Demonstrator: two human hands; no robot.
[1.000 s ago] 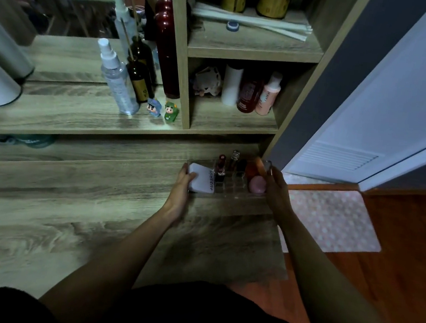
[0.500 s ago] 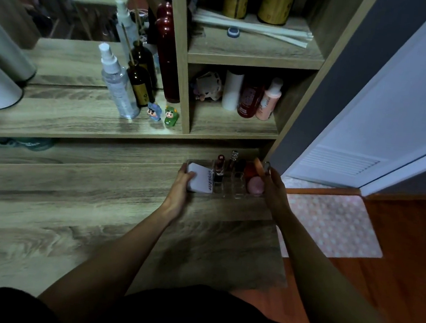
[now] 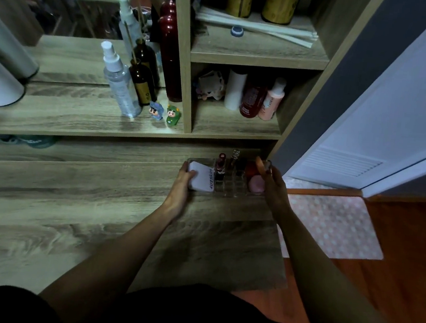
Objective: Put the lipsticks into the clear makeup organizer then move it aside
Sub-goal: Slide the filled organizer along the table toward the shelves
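The clear makeup organizer [image 3: 232, 187] sits at the far right of the wooden desk, against the shelf unit. Two lipsticks [image 3: 220, 166] stand upright in its small cells. A white compact [image 3: 201, 180] lies in its left section, and a pink sponge [image 3: 256, 184] in its right. My left hand [image 3: 181, 184] grips the organizer's left end. My right hand [image 3: 273, 189] grips its right end, fingers over the rim.
On the raised shelf behind stand a spray bottle [image 3: 118, 81], a brown diffuser bottle [image 3: 141, 81], a dark red bottle [image 3: 169, 55] and two small figurines [image 3: 164, 113]. A cubby holds bottles [image 3: 253, 97]. The desk's right edge drops to a floor mat [image 3: 332, 222].
Both hands have stayed on the organizer's ends and slid it slightly farther back toward the shelf unit.
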